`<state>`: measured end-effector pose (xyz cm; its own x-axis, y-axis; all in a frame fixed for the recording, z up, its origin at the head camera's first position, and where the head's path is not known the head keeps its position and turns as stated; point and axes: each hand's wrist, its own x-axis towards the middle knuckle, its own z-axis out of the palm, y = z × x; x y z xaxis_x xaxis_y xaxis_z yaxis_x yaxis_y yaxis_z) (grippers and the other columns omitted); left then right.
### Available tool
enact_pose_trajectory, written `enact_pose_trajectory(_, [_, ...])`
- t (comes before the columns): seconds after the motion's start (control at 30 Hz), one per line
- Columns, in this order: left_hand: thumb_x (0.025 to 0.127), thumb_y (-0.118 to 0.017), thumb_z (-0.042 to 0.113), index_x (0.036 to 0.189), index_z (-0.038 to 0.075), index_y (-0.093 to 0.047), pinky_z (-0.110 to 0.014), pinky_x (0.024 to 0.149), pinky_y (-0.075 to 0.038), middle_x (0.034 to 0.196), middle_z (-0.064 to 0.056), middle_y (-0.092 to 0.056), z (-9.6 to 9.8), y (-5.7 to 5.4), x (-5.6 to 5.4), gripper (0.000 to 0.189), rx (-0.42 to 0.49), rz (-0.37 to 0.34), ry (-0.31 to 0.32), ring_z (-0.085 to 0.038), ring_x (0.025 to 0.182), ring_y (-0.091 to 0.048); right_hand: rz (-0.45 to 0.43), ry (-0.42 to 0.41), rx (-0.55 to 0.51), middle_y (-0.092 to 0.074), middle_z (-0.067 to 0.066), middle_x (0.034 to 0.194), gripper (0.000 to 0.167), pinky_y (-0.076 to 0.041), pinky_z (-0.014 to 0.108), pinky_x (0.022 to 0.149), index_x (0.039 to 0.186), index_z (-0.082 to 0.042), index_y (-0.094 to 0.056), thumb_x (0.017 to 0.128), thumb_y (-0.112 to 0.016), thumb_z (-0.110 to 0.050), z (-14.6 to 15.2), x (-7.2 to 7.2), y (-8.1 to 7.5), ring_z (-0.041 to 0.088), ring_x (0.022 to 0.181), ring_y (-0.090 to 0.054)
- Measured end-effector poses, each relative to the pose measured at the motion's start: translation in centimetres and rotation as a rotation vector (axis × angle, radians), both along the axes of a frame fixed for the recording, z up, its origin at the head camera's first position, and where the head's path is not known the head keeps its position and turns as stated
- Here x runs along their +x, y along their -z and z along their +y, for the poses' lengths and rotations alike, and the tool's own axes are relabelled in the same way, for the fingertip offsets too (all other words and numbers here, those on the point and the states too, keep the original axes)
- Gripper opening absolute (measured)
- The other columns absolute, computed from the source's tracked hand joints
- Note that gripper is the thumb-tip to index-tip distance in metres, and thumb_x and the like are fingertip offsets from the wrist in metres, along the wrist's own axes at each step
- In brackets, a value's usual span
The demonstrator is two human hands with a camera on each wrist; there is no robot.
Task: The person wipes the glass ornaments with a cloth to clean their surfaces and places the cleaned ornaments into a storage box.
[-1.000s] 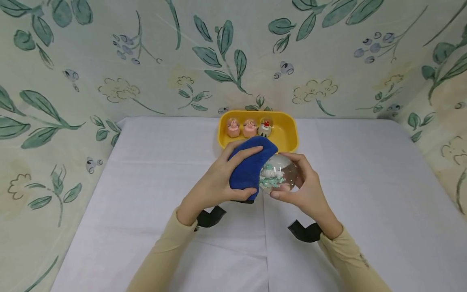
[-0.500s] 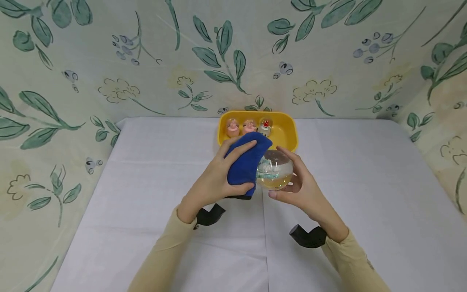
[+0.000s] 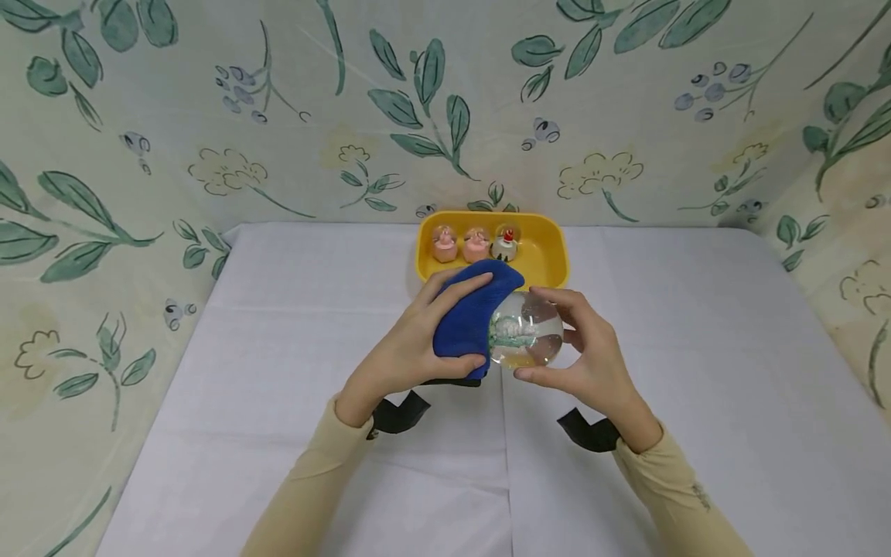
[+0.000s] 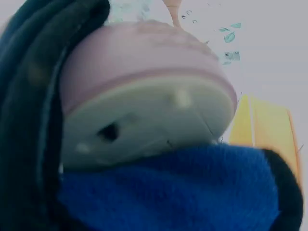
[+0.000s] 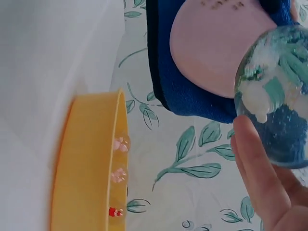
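Note:
A snow globe [image 3: 527, 331], with a clear glass ball and white and green figures inside, is held sideways above the table between both hands. Its pink base [image 5: 211, 53] is wrapped in a blue cloth [image 3: 465, 325] with black edging. My left hand [image 3: 411, 340] grips the cloth around the base, thumb on the near side and fingers spread over the top. At the ball's right side my right hand [image 3: 592, 352] holds the glass, with fingers above and thumb below. The pale underside of the base [image 4: 159, 125] faces the left wrist view.
Behind the hands stands a yellow tray [image 3: 546, 267]. Two small pink figurines [image 3: 445, 245] and a white one with a red top [image 3: 505, 245] sit along its left part. A white cloth covers the table [image 3: 278, 387]; leaf-patterned fabric [image 3: 313, 116] hangs behind.
My right hand and the glass ball moved up slightly, then back down, and the ball's tilt changed. My left hand shifted only slightly, keeping its grip on the cloth.

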<state>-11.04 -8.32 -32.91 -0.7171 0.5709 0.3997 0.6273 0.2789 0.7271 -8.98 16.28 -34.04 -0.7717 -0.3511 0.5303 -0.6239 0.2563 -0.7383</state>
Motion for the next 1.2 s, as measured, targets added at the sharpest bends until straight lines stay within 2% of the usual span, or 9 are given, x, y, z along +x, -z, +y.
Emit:
enact_pose_trajectory(0.17, [0.075,-0.081,0.027,0.145,0.018,-0.037,-0.042,0.093,-0.048,0.146,-0.011,-0.027,1.1,0.0,0.7,0.084,-0.103,0.120,-0.099,-0.029,0.123,-0.041,-0.241,0.135,-0.126,-0.054,0.014,0.118,0.062,-0.052,0.018,0.070,0.128,0.005,-0.045,0.075,-0.077,0.001,-0.6,0.3,0.5,0.015,0.091,-0.056])
enact_pose_trajectory(0.27, [0.075,-0.081,0.029,0.145,0.018,-0.038,-0.043,0.093,-0.047,0.145,-0.013,-0.029,1.5,0.2,1.0,0.083,-0.124,0.150,-0.142,-0.029,0.123,-0.041,-0.412,0.219,-0.181,-0.054,0.016,0.113,0.046,-0.053,0.021,0.067,0.123,0.005,-0.045,0.083,-0.066,-0.003,-1.2,0.3,0.4,0.014,0.084,-0.058])
enact_pose_trajectory(0.37, [0.076,-0.081,0.027,0.145,0.020,-0.038,-0.044,0.093,-0.047,0.145,-0.011,-0.029,1.5,0.5,1.0,0.082,-0.103,0.095,-0.155,-0.029,0.122,-0.043,-0.507,0.255,-0.171,-0.056,0.020,0.110,0.041,-0.056,0.026,0.064,0.122,0.004,-0.043,0.089,-0.062,-0.012,-1.7,0.3,0.2,0.017,0.081,-0.063])
enact_pose_trajectory(0.47, [0.077,-0.081,0.026,0.146,0.021,-0.038,-0.045,0.093,-0.047,0.146,-0.009,-0.028,1.1,0.6,0.5,0.082,-0.073,0.028,-0.141,-0.030,0.122,-0.043,-0.512,0.183,-0.112,-0.055,0.023,0.118,0.056,-0.056,0.029,0.068,0.137,-0.003,-0.036,0.091,-0.065,-0.017,-1.4,0.2,-0.1,0.027,0.090,-0.063])
enact_pose_trajectory(0.67, [0.077,-0.079,0.022,0.146,0.019,-0.037,-0.049,0.094,-0.045,0.148,-0.007,-0.027,-0.3,0.1,-0.5,0.081,0.009,-0.057,-0.083,-0.031,0.124,-0.039,-0.377,-0.021,-0.027,-0.038,0.019,0.143,0.092,-0.056,0.030,0.074,0.150,-0.017,-0.027,0.076,-0.078,0.003,-0.6,0.3,-0.5,0.036,0.103,-0.057])
enact_pose_trajectory(0.87, [0.077,-0.079,0.022,0.146,0.018,-0.038,-0.047,0.095,-0.045,0.147,-0.006,-0.028,-0.6,0.0,-0.5,0.080,0.029,-0.075,-0.021,-0.029,0.126,-0.038,-0.104,0.045,0.127,-0.048,0.008,0.138,0.097,-0.053,0.026,0.080,0.140,-0.009,-0.040,0.058,-0.090,0.001,-0.3,0.0,-0.3,0.024,0.111,-0.055])
enact_pose_trajectory(0.97, [0.077,-0.079,0.021,0.145,0.016,-0.038,-0.045,0.095,-0.045,0.147,-0.006,-0.028,-0.5,0.0,-0.4,0.080,0.011,-0.062,-0.006,-0.028,0.126,-0.038,-0.040,0.077,0.125,-0.052,0.009,0.133,0.097,-0.050,0.022,0.082,0.135,-0.004,-0.044,0.052,-0.093,0.002,-0.2,-0.2,0.0,0.018,0.115,-0.051])
enact_pose_trajectory(1.07, [0.077,-0.080,0.022,0.145,0.017,-0.038,-0.044,0.096,-0.045,0.147,-0.005,-0.026,-0.2,0.2,-0.3,0.081,-0.020,-0.022,-0.024,-0.026,0.126,-0.037,-0.076,0.105,0.058,-0.056,0.013,0.125,0.088,-0.050,0.018,0.077,0.131,0.000,-0.047,0.054,-0.090,0.006,-0.3,-0.2,0.3,0.014,0.108,-0.054])
enact_pose_trajectory(1.2, [0.076,-0.081,0.025,0.146,0.019,-0.038,-0.044,0.095,-0.046,0.147,-0.006,-0.026,0.5,0.2,0.1,0.082,-0.066,0.062,-0.088,-0.025,0.125,-0.038,-0.214,0.163,-0.029,-0.057,0.014,0.118,0.071,-0.051,0.017,0.074,0.127,0.003,-0.046,0.066,-0.083,0.005,-0.7,-0.1,0.6,0.014,0.096,-0.056])
